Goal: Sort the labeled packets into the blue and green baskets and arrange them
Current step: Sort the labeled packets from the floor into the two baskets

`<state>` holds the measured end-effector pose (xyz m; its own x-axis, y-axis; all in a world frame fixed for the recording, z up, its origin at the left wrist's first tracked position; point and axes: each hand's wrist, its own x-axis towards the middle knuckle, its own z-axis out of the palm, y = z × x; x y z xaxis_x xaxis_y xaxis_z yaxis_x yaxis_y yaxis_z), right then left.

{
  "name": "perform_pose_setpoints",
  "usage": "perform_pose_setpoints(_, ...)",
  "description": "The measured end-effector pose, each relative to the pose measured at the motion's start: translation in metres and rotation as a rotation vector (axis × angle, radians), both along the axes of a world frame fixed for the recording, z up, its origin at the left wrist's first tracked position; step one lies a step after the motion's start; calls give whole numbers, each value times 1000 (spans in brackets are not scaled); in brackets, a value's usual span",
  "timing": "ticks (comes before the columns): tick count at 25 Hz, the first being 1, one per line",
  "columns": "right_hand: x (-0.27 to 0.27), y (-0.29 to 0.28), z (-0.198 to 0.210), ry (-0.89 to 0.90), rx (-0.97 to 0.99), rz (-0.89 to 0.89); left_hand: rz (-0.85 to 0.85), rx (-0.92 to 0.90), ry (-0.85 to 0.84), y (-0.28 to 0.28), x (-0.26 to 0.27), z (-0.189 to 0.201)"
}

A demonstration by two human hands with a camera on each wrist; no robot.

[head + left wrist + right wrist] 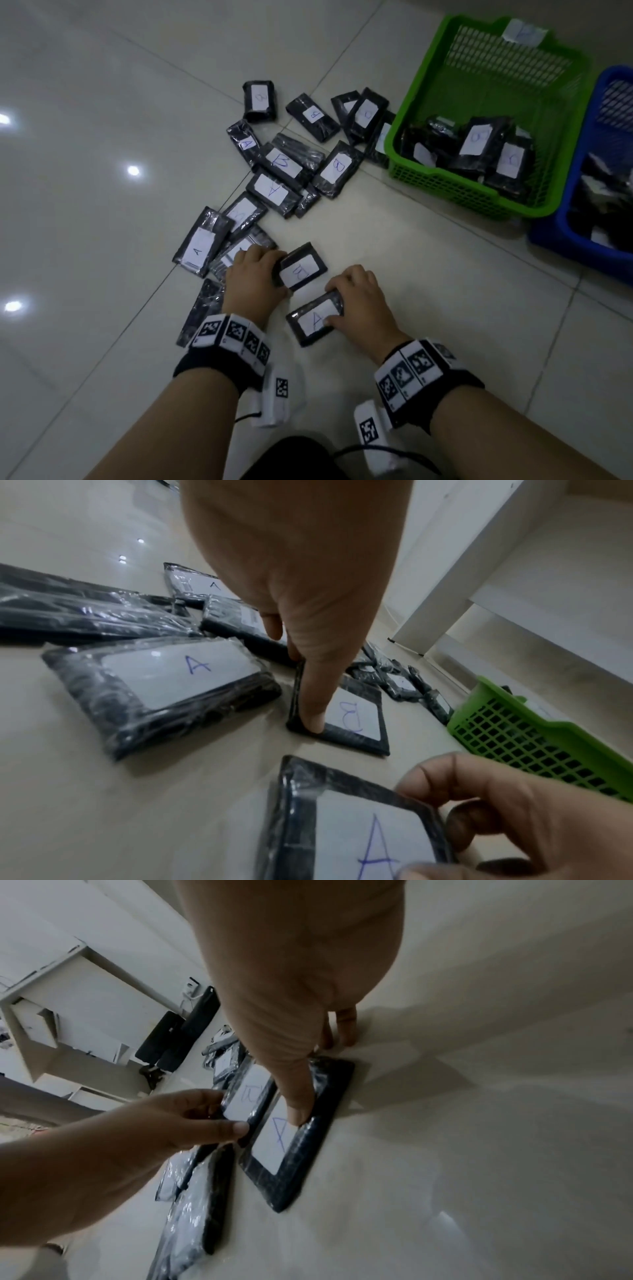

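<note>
On the tiled floor, my left hand [269, 274] grips the near end of a black wrapped packet labelled B [301, 270], thumb on its corner [313, 718]. Just nearer me, my right hand [346, 301] holds a packet labelled A [315, 322], with the thumb pressed on its white label [298, 1112] and fingers curled over its far edge. Both packets lie flat or nearly so. The green basket [442, 181] at the upper right holds several packets. The blue basket [561, 236] beside it also holds some.
Several loose A and B packets [274, 171] are scattered on the floor from my left hand up to the green basket's left wall. A white furniture leg [445, 588] stands beyond them. Bare tile [428, 274] lies between my right hand and the baskets.
</note>
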<state>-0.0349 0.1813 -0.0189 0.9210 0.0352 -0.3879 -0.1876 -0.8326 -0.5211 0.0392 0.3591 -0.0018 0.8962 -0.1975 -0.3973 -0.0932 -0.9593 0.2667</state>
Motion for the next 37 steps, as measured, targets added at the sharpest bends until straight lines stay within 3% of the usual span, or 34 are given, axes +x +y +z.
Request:
perform_pose_setpoints(2, 2, -6, 1, 45, 58, -33, 84, -103, 28, -3, 4, -1)
perform_pose_setpoints(6, 6, -35, 8, 176, 384, -194, 330, -438, 100, -14, 11, 3)
perform_pose_setpoints(10, 13, -75, 31, 60, 736, -531, 571, -877, 173, -51, 25, 20)
perform_pose_setpoints(16, 22, -148, 71, -280, 935, -995, 474, -1187, 47, -161, 47, 56)
perform_pose_setpoints(22, 26, -221, 86, -472, 827, -1244, 306, -1142, 33, -273, 54, 53)
perform_pose_setpoints(26, 19, -264, 92, -567, 754, -1346, 164, -927, -24, -318, 43, 46)
perform_pose_setpoints(31, 20, -304, 77, -625, 594, -1479, -143, -652, -174, -326, 44, 40)
perform_pose_setpoints(34, 24, -307, 67, -538, 577, -1455, -151, -738, -157, -311, 43, 45)
perform_pose_setpoints(37, 20, -284, 60, -558, 415, -1385, -141, -805, -230, -264, 37, 44)
